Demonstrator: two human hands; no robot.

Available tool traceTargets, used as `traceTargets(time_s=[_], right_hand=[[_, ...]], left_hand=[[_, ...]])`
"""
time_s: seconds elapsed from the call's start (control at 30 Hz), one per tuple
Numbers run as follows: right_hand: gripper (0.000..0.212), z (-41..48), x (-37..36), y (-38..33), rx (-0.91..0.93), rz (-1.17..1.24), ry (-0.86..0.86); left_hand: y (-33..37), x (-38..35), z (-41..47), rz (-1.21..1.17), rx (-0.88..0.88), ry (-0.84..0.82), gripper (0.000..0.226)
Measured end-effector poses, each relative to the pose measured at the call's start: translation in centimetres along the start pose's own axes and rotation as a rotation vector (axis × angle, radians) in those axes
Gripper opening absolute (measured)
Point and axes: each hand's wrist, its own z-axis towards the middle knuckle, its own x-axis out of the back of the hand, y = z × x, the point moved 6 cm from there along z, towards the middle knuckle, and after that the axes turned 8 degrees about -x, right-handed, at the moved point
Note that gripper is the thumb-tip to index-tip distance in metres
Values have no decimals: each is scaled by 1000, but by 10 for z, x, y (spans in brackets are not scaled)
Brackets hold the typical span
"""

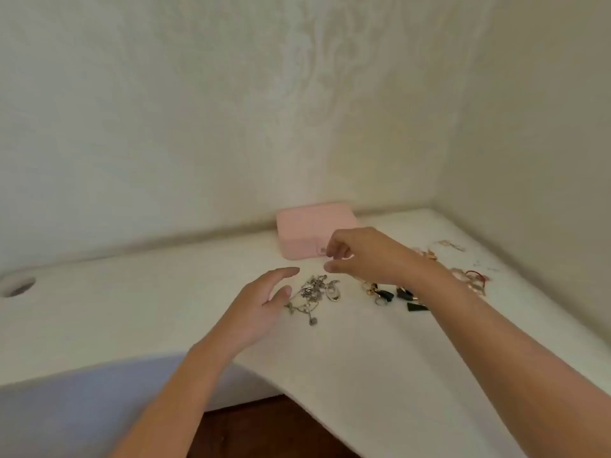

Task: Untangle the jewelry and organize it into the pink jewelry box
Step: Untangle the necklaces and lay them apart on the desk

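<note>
Both grips are bare hands held low over the white table (363, 358), and neither has anything in it. The right grip (363, 256) is hooked into a C, forefinger bent over and thumb below with a clear gap between them; nothing shows in that gap. It sits in front of the right front corner of the pink jewelry box (310, 229), and contact cannot be told through the blur. The left grip (261, 305) lies at 8 o'clock from the right one, fingers nearly straight and together, thumb spread, palm turned toward the middle of the table.

Just at 3 o'clock from the left grip's thumb is a silver tangle (314, 295) of chains and small pendants, lying flat on the table; the thumb tip is just beside its edge, touching or not is unclear. At 6 o'clock from the right grip, partly under its wrist, lies a cluster of gold and black pieces (385, 294), with dark tassel shapes trailing toward 4 o'clock along the forearm.

The box, lid shut, stands at 12 o'clock from the silver tangle, its back against the wall (198, 127). Beyond the right forearm, at 3 o'clock, more jewelry is scattered: a small gold heap (429, 255), a pale silver piece (451, 245) farther back, and pink-gold rings with a red loop (472, 280) nearer the table's right edge. At far 9 o'clock the table has a round cable hole (18, 285).
</note>
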Motion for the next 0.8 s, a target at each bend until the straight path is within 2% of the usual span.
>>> traceTargets(time_s=[0.17, 0.3, 0.37, 0.57, 0.8], right_hand=[[13, -30, -35, -11, 114, 40, 37], [28, -59, -68, -16, 260, -69, 18], [32, -69, -87, -13, 322, -135, -21], [39, -89, -89, 13, 296, -162, 38], [27, -105, -70, 32, 311, -63, 139]], left_hand=[[3, -21, -31, 59, -15, -20, 40], [6, -35, -48, 253, -102, -86, 45], [6, -38, -54, 373, -83, -96, 49], [1, -36, -56, 530, 1, -73, 56], [1, -30, -64, 455, 50, 71, 54]])
